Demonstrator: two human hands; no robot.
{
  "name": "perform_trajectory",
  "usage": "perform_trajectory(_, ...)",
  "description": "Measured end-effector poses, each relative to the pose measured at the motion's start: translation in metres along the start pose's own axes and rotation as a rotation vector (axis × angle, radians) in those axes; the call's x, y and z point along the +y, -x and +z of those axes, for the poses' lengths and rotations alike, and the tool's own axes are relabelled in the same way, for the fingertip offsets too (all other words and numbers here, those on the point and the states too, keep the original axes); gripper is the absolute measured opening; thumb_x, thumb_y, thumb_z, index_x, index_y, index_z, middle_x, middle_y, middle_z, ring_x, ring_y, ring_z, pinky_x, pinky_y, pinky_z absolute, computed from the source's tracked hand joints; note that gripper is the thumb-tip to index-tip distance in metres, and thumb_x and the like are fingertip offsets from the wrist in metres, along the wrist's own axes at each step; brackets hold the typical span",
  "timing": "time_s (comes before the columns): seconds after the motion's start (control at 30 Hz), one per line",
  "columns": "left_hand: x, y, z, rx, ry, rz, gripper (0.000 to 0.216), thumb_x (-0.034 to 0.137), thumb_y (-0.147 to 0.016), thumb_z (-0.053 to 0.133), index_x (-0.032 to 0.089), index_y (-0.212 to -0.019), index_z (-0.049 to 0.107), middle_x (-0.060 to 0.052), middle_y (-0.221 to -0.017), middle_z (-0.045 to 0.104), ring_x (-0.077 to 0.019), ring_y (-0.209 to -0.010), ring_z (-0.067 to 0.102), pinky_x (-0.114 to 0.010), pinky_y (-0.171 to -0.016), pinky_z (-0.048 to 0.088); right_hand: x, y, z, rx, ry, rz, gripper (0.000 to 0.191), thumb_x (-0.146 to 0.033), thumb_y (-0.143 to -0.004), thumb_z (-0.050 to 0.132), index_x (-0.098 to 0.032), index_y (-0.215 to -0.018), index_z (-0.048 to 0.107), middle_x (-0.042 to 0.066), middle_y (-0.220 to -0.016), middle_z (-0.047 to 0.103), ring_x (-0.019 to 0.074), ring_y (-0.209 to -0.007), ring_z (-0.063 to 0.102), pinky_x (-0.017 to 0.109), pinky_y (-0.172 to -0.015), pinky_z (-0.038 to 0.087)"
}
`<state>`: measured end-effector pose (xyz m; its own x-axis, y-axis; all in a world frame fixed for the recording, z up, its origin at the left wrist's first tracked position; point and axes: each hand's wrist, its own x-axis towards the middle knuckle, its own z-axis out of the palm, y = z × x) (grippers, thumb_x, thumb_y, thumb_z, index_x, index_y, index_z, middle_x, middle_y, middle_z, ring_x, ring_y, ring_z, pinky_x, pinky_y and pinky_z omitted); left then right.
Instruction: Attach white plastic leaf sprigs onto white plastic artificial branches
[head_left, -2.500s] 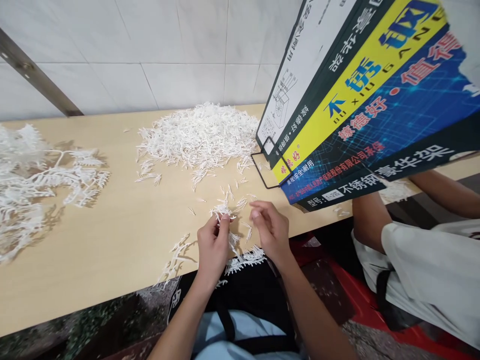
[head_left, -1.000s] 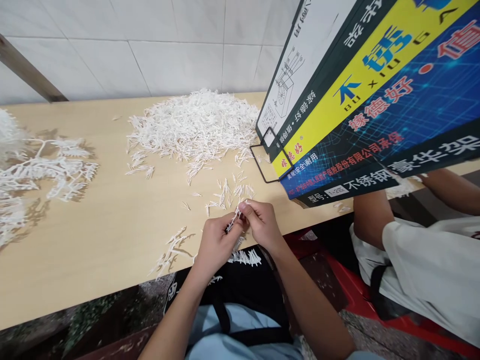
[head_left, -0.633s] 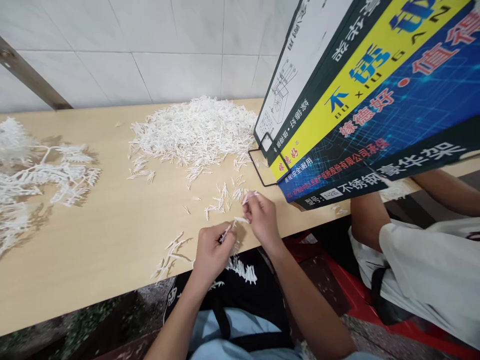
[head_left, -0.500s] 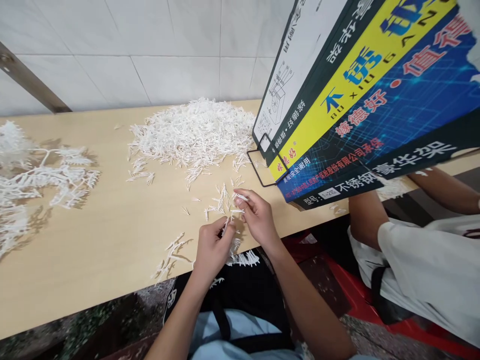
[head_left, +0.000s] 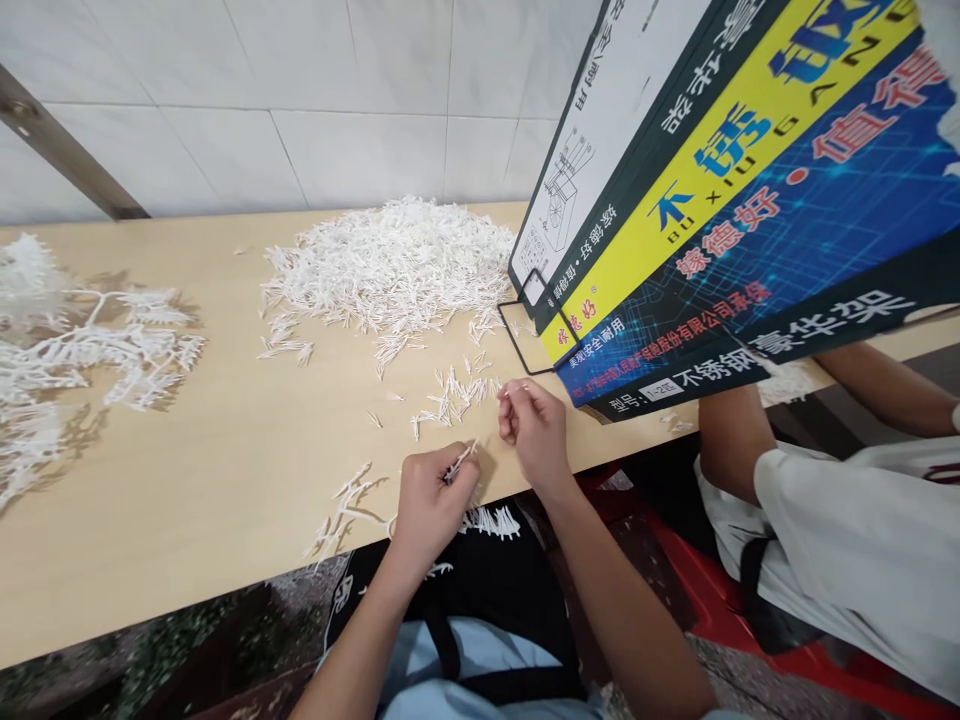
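Note:
My left hand (head_left: 433,500) is closed round a thin white plastic sprue (head_left: 463,460), which pokes out between thumb and forefinger. Just to the right and a little farther off, my right hand (head_left: 534,432) has its fingers curled together; a speck of white shows at the fingertips, too small to name. Small white plastic sticks (head_left: 454,397) lie scattered on the table beyond both hands. More white pieces (head_left: 491,521) rest on the dark cloth at my lap, below the left hand. A branched white sprue (head_left: 351,505) lies at the table's front edge.
A large heap of white sticks (head_left: 397,260) sits against the tiled wall. Branching white sprues (head_left: 97,350) spread at the left. A tall printed cardboard box (head_left: 720,220) leans at the right, a black wire frame (head_left: 536,325) at its corner. Another person's arm (head_left: 739,445) is beyond it.
My right hand has drawn away from the left, moving right, and its fingers have curled in. More loose sticks lie on the table in front. The left hand keeps its hold.

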<state>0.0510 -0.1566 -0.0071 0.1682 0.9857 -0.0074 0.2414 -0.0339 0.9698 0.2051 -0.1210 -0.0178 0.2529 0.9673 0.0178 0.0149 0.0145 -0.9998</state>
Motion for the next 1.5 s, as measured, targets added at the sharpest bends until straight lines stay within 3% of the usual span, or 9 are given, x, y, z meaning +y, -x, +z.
perform_trajectory(0.1, -0.001, 0.001, 0.000, 0.087, 0.074, -0.046, 0.044, 0.036, -0.099, 0.056, 0.020, -0.061, 0.039, 0.005, -0.057, 0.033, -0.0107, -0.055, 0.034, -0.026, -0.056, 0.026, 0.001, -0.002, 0.004, 0.007, -0.001, -0.029, 0.026, -0.044, -0.098, 0.063, -0.021, -0.110, 0.067, 0.005, -0.095, 0.069, 0.0103, -0.058, 0.058, 0.022, -0.047, 0.042)
perform_trajectory(0.23, 0.001, -0.002, -0.001, 0.169, 0.217, -0.057, 0.044, 0.046, -0.104, 0.054, 0.018, -0.070, 0.060, 0.001, -0.067, 0.056, -0.0135, -0.066, 0.050, -0.026, -0.066, 0.039, -0.003, 0.003, 0.004, -0.064, 0.129, -0.143, 0.045, -0.039, -0.097, 0.065, -0.025, -0.140, 0.059, 0.013, -0.135, 0.067, 0.0186, -0.091, 0.069, 0.027, -0.064, 0.054)
perform_trajectory(0.47, -0.009, -0.006, 0.001, 0.306, 0.431, -0.008, 0.033, 0.048, -0.100, 0.065, 0.018, -0.089, 0.075, -0.003, -0.085, 0.070, -0.0163, -0.081, 0.062, -0.026, -0.077, 0.047, -0.011, 0.011, -0.006, -0.427, 0.190, -0.205, 0.029, -0.042, -0.100, 0.062, -0.021, -0.116, 0.074, 0.005, -0.093, 0.074, 0.0172, -0.074, 0.063, 0.028, -0.064, 0.048)
perform_trajectory(0.63, -0.016, -0.010, 0.002, 0.418, 0.693, -0.049, 0.033, 0.051, -0.093, 0.073, 0.018, -0.090, 0.074, -0.003, -0.088, 0.069, -0.0126, -0.075, 0.060, -0.023, -0.070, 0.048, -0.017, 0.010, -0.007, -0.460, 0.290, -0.201, 0.025, -0.033, -0.094, 0.069, -0.020, -0.115, 0.075, -0.002, -0.075, 0.061, 0.0098, -0.053, 0.039, 0.026, -0.050, 0.031)
perform_trajectory(0.73, -0.013, -0.012, 0.002, 0.445, 0.808, -0.050, 0.033, 0.050, -0.089, 0.078, 0.017, -0.089, 0.073, -0.002, -0.086, 0.068, -0.0110, -0.073, 0.060, -0.021, -0.068, 0.050, -0.017, 0.010, -0.008, -0.501, 0.252, -0.199, 0.033, -0.033, -0.093, 0.068, -0.021, -0.123, 0.073, -0.001, -0.081, 0.063, 0.0106, -0.056, 0.043, 0.026, -0.052, 0.033)
perform_trajectory(0.87, -0.010, -0.012, 0.003, 0.463, 0.846, -0.018, 0.029, 0.045, -0.090, 0.079, 0.017, -0.090, 0.073, -0.002, -0.088, 0.070, -0.0113, -0.077, 0.065, -0.022, -0.073, 0.055, -0.009, 0.008, -0.006, -0.362, 0.095, -0.179, 0.047, -0.039, -0.094, 0.064, -0.024, -0.139, 0.060, 0.008, -0.122, 0.067, 0.0176, -0.085, 0.064, 0.027, -0.065, 0.049)
perform_trajectory(1.03, -0.009, -0.011, 0.002, 0.422, 0.833, -0.036, 0.024, 0.042, -0.093, 0.076, 0.018, -0.094, 0.071, -0.004, -0.094, 0.073, -0.0134, -0.082, 0.071, -0.025, -0.079, 0.058, -0.005, 0.009, -0.002, -0.328, 0.029, -0.082, 0.042, -0.036, -0.094, 0.067, -0.025, -0.134, 0.060, 0.004, -0.108, 0.066, 0.0145, -0.073, 0.070, 0.028, -0.069, 0.055)
perform_trajectory(1.33, -0.009, -0.011, 0.001, 0.467, 0.761, -0.094, 0.028, 0.035, -0.089, 0.077, 0.026, -0.112, 0.063, -0.003, -0.101, 0.071, -0.0137, -0.087, 0.072, -0.023, -0.075, 0.059, -0.002, 0.009, -0.002, -0.339, 0.001, -0.091, 0.024, -0.024, -0.095, 0.066, -0.023, -0.118, 0.075, 0.005, -0.100, 0.075, 0.0192, -0.087, 0.073, 0.032, -0.077, 0.059)
perform_trajectory(1.5, -0.008, -0.010, 0.001, 0.416, 0.666, -0.101, 0.021, 0.034, -0.088, 0.076, 0.023, -0.104, 0.067, -0.002, -0.105, 0.066, -0.0125, -0.079, 0.068, -0.023, -0.066, 0.061, -0.003, 0.005, -0.006, -0.226, 0.118, -0.286, 0.012, -0.026, -0.094, 0.071, -0.024, -0.099, 0.081, 0.007, -0.108, 0.069, 0.0220, -0.101, 0.068, 0.036, -0.089, 0.056)
